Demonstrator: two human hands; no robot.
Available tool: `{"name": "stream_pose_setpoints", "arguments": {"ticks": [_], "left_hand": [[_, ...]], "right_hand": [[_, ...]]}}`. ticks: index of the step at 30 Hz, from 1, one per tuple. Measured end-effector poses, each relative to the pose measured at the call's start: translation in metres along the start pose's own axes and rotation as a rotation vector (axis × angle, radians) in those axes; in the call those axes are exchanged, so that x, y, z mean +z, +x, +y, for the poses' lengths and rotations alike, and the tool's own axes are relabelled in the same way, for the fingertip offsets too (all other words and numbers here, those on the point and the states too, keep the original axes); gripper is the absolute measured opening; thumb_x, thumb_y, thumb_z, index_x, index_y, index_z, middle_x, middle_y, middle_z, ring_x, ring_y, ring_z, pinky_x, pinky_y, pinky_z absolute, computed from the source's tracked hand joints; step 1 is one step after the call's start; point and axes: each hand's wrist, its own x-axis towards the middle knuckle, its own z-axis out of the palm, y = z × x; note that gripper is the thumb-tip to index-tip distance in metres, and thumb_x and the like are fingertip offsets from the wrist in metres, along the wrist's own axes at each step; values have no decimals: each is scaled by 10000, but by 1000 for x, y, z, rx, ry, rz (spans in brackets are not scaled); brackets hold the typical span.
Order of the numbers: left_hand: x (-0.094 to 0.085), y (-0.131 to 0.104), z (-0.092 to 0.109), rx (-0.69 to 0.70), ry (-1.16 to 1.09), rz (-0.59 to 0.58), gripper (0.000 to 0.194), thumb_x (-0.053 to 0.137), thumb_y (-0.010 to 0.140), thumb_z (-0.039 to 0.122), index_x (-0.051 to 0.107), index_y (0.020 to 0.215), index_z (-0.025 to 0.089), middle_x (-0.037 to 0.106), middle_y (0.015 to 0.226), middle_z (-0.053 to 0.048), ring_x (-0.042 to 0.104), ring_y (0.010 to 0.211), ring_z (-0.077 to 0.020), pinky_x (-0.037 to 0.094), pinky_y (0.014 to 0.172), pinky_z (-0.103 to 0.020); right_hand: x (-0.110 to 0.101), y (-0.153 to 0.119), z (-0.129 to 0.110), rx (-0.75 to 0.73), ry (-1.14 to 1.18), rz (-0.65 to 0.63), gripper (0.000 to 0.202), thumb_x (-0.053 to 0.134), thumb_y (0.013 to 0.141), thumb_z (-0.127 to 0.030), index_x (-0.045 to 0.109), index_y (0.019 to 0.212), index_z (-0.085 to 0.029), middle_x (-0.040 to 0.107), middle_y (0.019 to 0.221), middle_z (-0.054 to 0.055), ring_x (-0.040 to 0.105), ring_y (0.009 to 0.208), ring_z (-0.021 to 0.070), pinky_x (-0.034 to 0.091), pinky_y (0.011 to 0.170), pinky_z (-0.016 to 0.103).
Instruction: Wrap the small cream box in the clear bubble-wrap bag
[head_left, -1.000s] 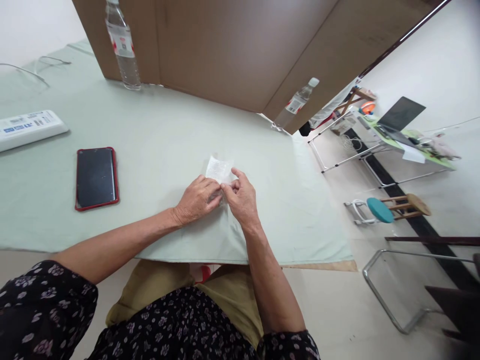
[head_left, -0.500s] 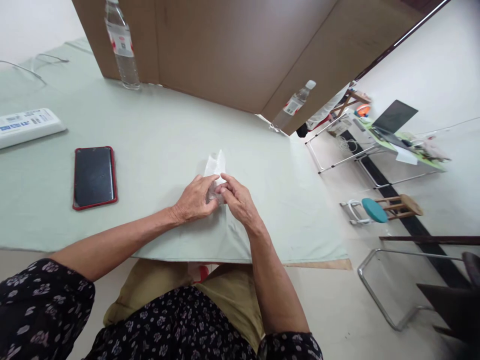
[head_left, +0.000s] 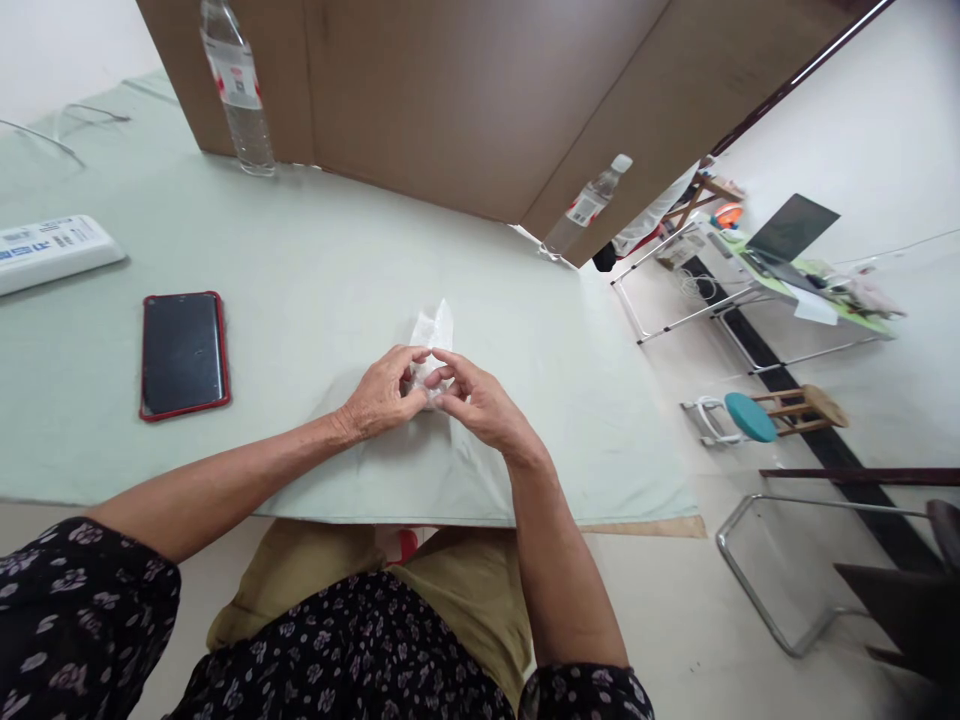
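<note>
Lying at the left, the tablet (head_left: 184,355) was well apart from the hands. The left hand (head_left: 385,395) was curved beside the wrap (head_left: 433,330), thumb and forefinger parted. On the cloth (head_left: 300,260), between both hands, the wrap looked white, thin, creased and partly see-through, its far edge peaked. The right hand (head_left: 478,402) arched opposite, thumb and forefinger apart; fingertip contact was unclear.

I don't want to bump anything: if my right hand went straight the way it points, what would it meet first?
Your right hand would probably meet the crumpled white sheet first, then your left hand; exact depth is unclear.
</note>
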Motion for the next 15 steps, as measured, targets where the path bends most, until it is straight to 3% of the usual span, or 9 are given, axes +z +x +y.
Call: {"name": "stream_pose_setpoints", "arguments": {"ticks": [5,8,13,15], "left_hand": [[-1,1,4,-43,-57,1,424,602,735,224,615,1156,168,647,1089,-73,539,759,-139,507,696,-287],[1,3,5,-90,-54,28,319,631,804,295,626,1097,169,647,1045,-68,537,718,-127,504,685,-284],[5,4,1,-64,1,36,338,638,807,292,626,1118,161,646,1023,-66,526,670,-119,506,671,-287],[6,3,-1,-51,13,30,382,638,781,255,620,1149,154,649,1039,-69,532,675,-120,513,683,-291]], "right_hand": [[9,5,-11,-5,-348,30,688,556,804,-123,453,1473,-246,715,1094,38,575,681,127,490,764,315],[10,6,-13,-2,-435,42,744,554,801,-124,389,1520,-215,717,1122,66,599,708,151,491,770,330],[4,3,1,-48,-142,51,748,559,794,-163,375,1517,-221,700,1112,53,563,649,104,507,701,301],[-1,1,9,-27,17,146,692,579,804,-218,419,1477,-228,696,1092,49,558,638,94,513,665,290]]}}
